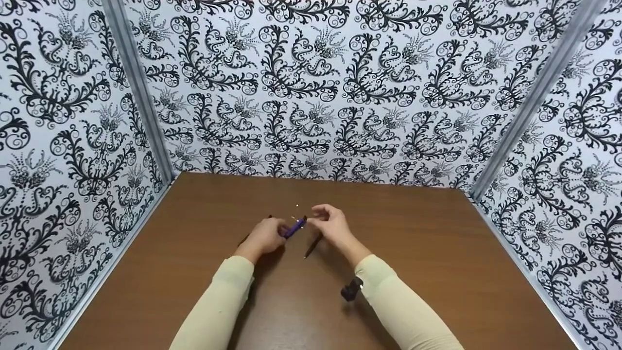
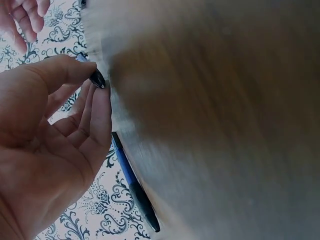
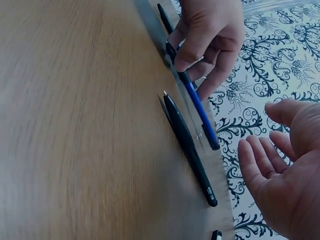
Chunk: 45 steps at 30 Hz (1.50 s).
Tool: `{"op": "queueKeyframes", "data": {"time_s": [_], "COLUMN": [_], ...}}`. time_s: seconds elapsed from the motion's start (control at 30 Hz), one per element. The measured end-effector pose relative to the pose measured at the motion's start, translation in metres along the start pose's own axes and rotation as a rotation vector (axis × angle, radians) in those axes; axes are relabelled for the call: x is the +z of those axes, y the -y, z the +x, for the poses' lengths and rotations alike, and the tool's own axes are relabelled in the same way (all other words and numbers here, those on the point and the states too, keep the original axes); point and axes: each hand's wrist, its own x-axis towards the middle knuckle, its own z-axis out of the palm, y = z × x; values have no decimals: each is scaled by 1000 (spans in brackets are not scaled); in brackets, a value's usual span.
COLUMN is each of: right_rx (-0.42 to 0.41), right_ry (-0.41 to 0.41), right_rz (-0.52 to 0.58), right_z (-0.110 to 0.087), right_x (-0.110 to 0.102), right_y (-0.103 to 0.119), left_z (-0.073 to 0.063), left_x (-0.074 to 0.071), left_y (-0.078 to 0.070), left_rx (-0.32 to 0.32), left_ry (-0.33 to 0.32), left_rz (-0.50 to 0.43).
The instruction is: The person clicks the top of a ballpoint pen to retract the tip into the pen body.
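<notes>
Between thumb and fingertips, my left hand (image 1: 265, 235) pinches a blue pen (image 1: 295, 228) by its dark grip end. In the right wrist view the blue pen (image 3: 200, 111) slants over the table, its dark far end pointing toward my right hand (image 3: 285, 165). That hand (image 1: 333, 226) has its fingers loosely bent and apart, with nothing held. A black pen (image 3: 187, 147) lies on the table below and beside it, its pale tip showing. Another blue pen with a dark grip (image 2: 132, 177) lies by the left hand, partly hidden by it in the head view.
Brown wooden table (image 1: 413, 243), enclosed by patterned black-and-white walls (image 1: 311, 97) at the back and sides. Small pale specks (image 1: 297, 205) show just beyond the hands. A small dark-and-white end (image 3: 216, 235) pokes in at the right wrist view's bottom edge.
</notes>
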Motion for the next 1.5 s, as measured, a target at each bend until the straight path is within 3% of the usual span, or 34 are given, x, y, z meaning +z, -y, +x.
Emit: {"op": "queueKeyframes", "data": {"time_s": [0.27, 0.47, 0.73, 1.0, 1.23, 1.5], "right_rx": [-26, -70, -57, -65, -79, -82], "right_ry": [11, -24, -75, -102, -117, -108], "right_rz": [6, -9, -2, 37, 193, 389], "right_z": [1, 0, 1, -4, -5, -1], "right_x": [-3, -6, -14, -17, -16, -15], "right_y": [2, 1, 0, 6, 11, 22], "left_z": [-1, -2, -7, -10, -12, -12], "left_x": [-2, -1, -1, 3, 8, 10], "left_y": [-8, -11, -19, -31, -44, -56], "left_rx": [36, 44, 61, 119, 143, 175], "left_ry": [-27, -42, -40, -76, -105, -138], "left_rz": [-61, -139, -291, -354, -466, -502]}}
